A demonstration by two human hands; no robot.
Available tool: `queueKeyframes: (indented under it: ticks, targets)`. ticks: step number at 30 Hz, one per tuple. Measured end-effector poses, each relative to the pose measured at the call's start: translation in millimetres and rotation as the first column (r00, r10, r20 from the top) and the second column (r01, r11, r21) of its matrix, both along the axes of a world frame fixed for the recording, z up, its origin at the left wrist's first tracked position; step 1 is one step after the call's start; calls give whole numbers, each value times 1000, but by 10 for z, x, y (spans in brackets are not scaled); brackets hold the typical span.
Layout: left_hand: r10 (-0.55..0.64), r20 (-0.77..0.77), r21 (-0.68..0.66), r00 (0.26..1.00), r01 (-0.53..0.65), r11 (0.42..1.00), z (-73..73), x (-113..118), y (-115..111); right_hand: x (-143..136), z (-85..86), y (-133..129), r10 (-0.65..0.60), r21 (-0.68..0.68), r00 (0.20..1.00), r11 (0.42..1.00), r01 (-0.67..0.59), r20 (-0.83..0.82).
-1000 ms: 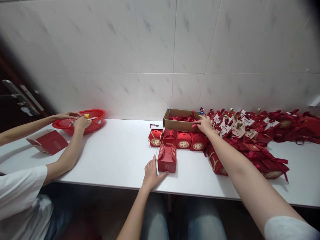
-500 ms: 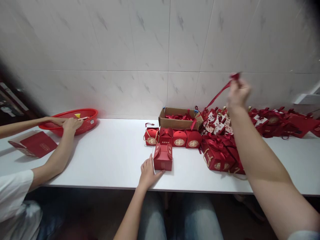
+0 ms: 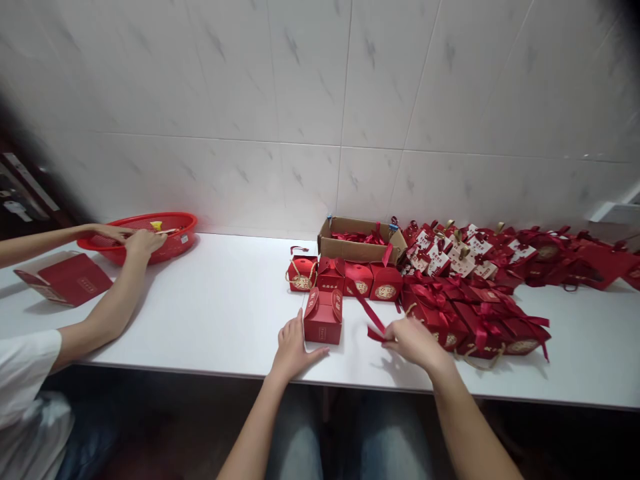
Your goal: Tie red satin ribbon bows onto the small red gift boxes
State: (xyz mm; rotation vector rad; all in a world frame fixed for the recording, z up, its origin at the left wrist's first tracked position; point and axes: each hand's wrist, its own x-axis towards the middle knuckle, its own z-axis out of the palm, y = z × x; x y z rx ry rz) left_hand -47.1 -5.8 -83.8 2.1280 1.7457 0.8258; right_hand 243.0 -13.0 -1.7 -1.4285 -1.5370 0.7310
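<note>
A small red gift box (image 3: pixel 323 325) stands on the table in front of me, its top flaps folded up. Against its left side and front edge rests my left hand (image 3: pixel 295 350), thumb and fingers spread apart. To the right of the box, my right hand (image 3: pixel 407 340) is closed on a dark red ribbon (image 3: pixel 367 305), which trails up and left from the fingers toward the boxes behind. Several red boxes with gold emblems (image 3: pixel 358 280) stand in a row just behind the gift box.
A cardboard box (image 3: pixel 360 250) of ribbons stands by the wall. Finished-looking red boxes with bows (image 3: pixel 480 320) and tagged ones (image 3: pixel 450 253) crowd the right. At left, a co-worker's hands (image 3: pixel 143 243) reach into a red basket (image 3: pixel 185 220), beside an open red box (image 3: pixel 75 283).
My right hand has come down and left from above the tagged boxes, bringing the ribbon beside the gift box. My left hand stays at the box.
</note>
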Motion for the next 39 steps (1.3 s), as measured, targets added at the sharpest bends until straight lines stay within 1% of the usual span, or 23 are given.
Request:
queueKeyframes:
  ticks: [1, 3, 4, 6, 7, 9, 10, 12, 13, 16, 19, 22, 28, 36, 39]
  targets:
    - [5, 22, -7, 1000, -5, 1000, -2, -11, 9, -31, -98, -107, 102, -55, 994, 993, -100, 37]
    - [24, 113, -26, 993, -21, 999, 37, -34, 40, -80, -242, -273, 296, -153, 954, 946, -285, 49]
    - [29, 180, -27, 983, -25, 999, 86, -40, 63, -99, -280, -324, 334, -172, 942, 929, -327, 14]
    - [8, 325, 16, 946, -14, 1000, 240, -30, 120, -134, -283, -356, 339, -185, 938, 919, -348, -79]
    - [-25, 372, 67, 928, -1, 998, 338, -9, 153, -153, -257, -338, 325, -187, 936, 919, -346, -133]
    - [-104, 398, 147, 911, 48, 988, 539, 61, 221, -205, -175, -247, 304, -185, 920, 917, -353, -247]
    - [-121, 398, 159, 909, 62, 985, 627, 106, 253, -241, -131, -181, 310, -180, 902, 910, -373, -299]
    - [-144, 374, 115, 916, 108, 987, 751, 202, 310, -331, -54, -28, 332, -157, 865, 897, -413, -375]
    - [-150, 357, 75, 922, 131, 988, 784, 247, 332, -382, -24, 52, 345, -152, 848, 888, -433, -402]
    - [-150, 315, -11, 937, 161, 987, 796, 344, 368, -525, 29, 271, 356, -167, 802, 861, -481, -479]
    - [-143, 303, -11, 942, 153, 988, 765, 384, 358, -604, 40, 424, 357, -152, 785, 859, -489, -506]
    - [-149, 305, -26, 940, 165, 986, 761, 395, 318, -612, 32, 499, 361, -141, 763, 853, -503, -536]
    - [-162, 340, -41, 926, 187, 982, 780, 423, 236, -573, 42, 479, 372, -122, 716, 836, -534, -590]
    - [-154, 360, -89, 920, 199, 976, 824, 440, 117, -495, 72, 409, 419, -92, 736, 836, -542, -532]
    - [-157, 370, -99, 916, 206, 973, 831, 431, 85, -484, 82, 389, 424, -109, 743, 829, -549, -518]
